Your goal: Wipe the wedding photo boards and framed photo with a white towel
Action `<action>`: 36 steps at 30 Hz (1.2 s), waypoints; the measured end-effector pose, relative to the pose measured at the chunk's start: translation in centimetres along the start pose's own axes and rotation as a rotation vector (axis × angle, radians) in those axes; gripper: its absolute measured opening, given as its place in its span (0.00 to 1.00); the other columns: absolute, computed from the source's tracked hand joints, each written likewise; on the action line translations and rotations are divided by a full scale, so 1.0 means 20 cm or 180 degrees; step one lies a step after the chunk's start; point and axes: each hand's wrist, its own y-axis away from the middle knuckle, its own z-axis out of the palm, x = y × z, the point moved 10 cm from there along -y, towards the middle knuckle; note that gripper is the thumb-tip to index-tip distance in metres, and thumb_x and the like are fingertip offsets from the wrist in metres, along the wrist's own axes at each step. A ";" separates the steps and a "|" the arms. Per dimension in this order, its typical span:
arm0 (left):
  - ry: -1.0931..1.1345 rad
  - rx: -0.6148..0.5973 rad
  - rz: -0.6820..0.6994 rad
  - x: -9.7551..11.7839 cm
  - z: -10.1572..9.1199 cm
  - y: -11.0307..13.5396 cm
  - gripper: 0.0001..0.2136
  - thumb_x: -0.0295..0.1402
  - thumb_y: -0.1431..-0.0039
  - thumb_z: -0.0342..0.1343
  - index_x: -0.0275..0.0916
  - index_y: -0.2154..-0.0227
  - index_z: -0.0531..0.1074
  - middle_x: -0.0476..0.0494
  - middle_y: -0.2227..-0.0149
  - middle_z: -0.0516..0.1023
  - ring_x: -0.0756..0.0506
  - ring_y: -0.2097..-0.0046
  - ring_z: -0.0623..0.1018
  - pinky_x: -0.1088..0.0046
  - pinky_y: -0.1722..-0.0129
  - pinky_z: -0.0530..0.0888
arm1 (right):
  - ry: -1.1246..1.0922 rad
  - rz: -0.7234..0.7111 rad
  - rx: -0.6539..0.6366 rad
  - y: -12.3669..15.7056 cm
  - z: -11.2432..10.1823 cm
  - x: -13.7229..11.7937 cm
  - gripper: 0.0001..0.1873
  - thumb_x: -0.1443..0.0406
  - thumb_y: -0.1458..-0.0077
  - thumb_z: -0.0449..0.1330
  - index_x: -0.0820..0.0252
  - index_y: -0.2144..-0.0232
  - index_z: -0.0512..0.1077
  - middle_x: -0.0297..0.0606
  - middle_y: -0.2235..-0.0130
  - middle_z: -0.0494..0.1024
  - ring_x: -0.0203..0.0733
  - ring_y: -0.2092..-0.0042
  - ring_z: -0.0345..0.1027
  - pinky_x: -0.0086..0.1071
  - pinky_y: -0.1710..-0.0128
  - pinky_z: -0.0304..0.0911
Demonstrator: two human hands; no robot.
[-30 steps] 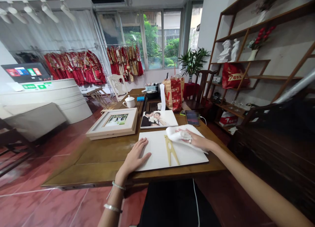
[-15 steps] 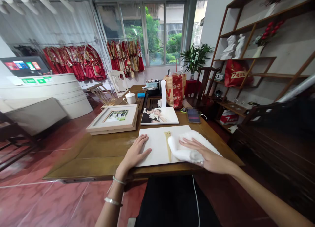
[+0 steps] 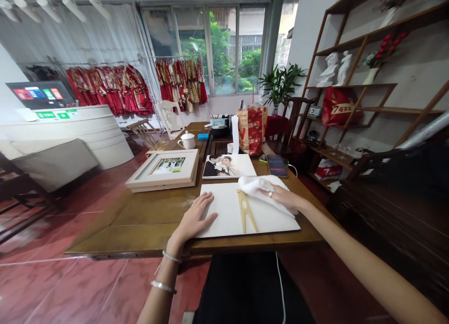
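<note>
A white rectangular board [image 3: 224, 216] lies flat at the table's near edge, with a yellow A-shaped figure [image 3: 244, 209] on its face. My left hand [image 3: 198, 216] rests on the board's left edge, fingers stretched out and holding nothing. In my right hand [image 3: 282, 196] is a bunched white cloth [image 3: 250, 184], pressed on the board's upper right part. The cloth spreads over that corner and hides it. Just behind the board lies a photo panel [image 3: 228, 166] of a couple.
A light wooden picture frame [image 3: 163, 168] lies at the left on the brown table [image 3: 140, 221]. Behind are a lidded white cup [image 3: 187, 140] and a red and brown paper bag [image 3: 253, 132]. A phone [image 3: 278, 166] with a white cable lies at the right.
My right hand has moved the cloth away from me, off the board's lower right part. Both legs of the A-shaped figure now show. My left hand has stayed in place.
</note>
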 end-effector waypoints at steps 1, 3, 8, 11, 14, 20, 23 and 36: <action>0.0001 -0.0008 -0.0004 0.00 0.00 0.00 0.25 0.44 0.42 0.49 0.40 0.44 0.60 0.42 0.38 0.59 0.41 0.36 0.56 0.59 0.38 0.55 | -0.0083 0.0048 0.0033 -0.05 0.00 0.00 0.38 0.44 0.49 0.54 0.56 0.42 0.59 0.41 0.40 0.61 0.55 0.39 0.50 0.48 0.39 0.43; 0.0001 -0.0020 -0.0012 0.00 0.00 0.00 0.25 0.43 0.42 0.49 0.40 0.44 0.59 0.42 0.38 0.59 0.42 0.36 0.55 0.59 0.38 0.55 | -0.0148 0.0120 0.0062 -0.14 0.01 -0.01 0.38 0.44 0.49 0.54 0.56 0.42 0.59 0.41 0.40 0.61 0.54 0.39 0.50 0.47 0.39 0.42; -0.0027 -0.0052 -0.0066 0.01 0.00 0.00 0.25 0.44 0.41 0.49 0.37 0.44 0.60 0.40 0.38 0.58 0.42 0.36 0.55 0.59 0.38 0.55 | -0.0069 0.0130 0.0060 -0.16 0.07 -0.04 0.39 0.45 0.51 0.57 0.56 0.42 0.60 0.40 0.36 0.52 0.56 0.36 0.37 0.50 0.38 0.33; -0.0033 -0.0043 -0.0077 0.02 -0.01 0.00 0.25 0.43 0.41 0.49 0.37 0.44 0.60 0.40 0.38 0.59 0.42 0.36 0.56 0.60 0.38 0.55 | 0.0071 0.0034 -0.0128 -0.03 0.15 -0.08 0.37 0.46 0.51 0.58 0.53 0.42 0.59 0.36 0.36 0.50 0.54 0.35 0.31 0.50 0.37 0.31; -0.0011 0.0005 -0.0042 0.01 -0.01 0.00 0.24 0.43 0.42 0.49 0.39 0.44 0.60 0.41 0.39 0.59 0.42 0.36 0.56 0.60 0.38 0.56 | 0.0418 -0.0440 -0.0556 0.19 0.25 -0.19 0.34 0.49 0.46 0.55 0.51 0.40 0.56 0.35 0.36 0.50 0.51 0.35 0.29 0.50 0.37 0.30; -0.0021 -0.0011 -0.0041 0.00 0.00 0.00 0.25 0.44 0.42 0.49 0.38 0.44 0.60 0.41 0.38 0.59 0.41 0.36 0.56 0.60 0.38 0.55 | 0.0751 -0.0766 -0.1010 0.50 0.33 -0.25 0.33 0.55 0.43 0.54 0.47 0.38 0.49 0.32 0.35 0.47 0.47 0.34 0.29 0.49 0.37 0.31; -0.0021 -0.0009 -0.0011 0.00 0.00 0.00 0.25 0.43 0.42 0.49 0.40 0.44 0.60 0.42 0.38 0.59 0.41 0.36 0.56 0.60 0.38 0.55 | 0.0800 -0.0653 -0.0951 0.45 0.31 -0.24 0.33 0.52 0.44 0.54 0.47 0.39 0.52 0.32 0.35 0.48 0.49 0.35 0.32 0.49 0.37 0.35; 0.0020 -0.0029 -0.0035 0.01 -0.01 0.00 0.25 0.43 0.42 0.49 0.39 0.44 0.60 0.41 0.38 0.59 0.41 0.36 0.56 0.59 0.38 0.56 | 0.1006 -0.0453 -0.0216 -0.18 0.20 -0.26 0.28 0.54 0.42 0.50 0.60 0.43 0.62 0.46 0.41 0.62 0.54 0.40 0.53 0.49 0.41 0.46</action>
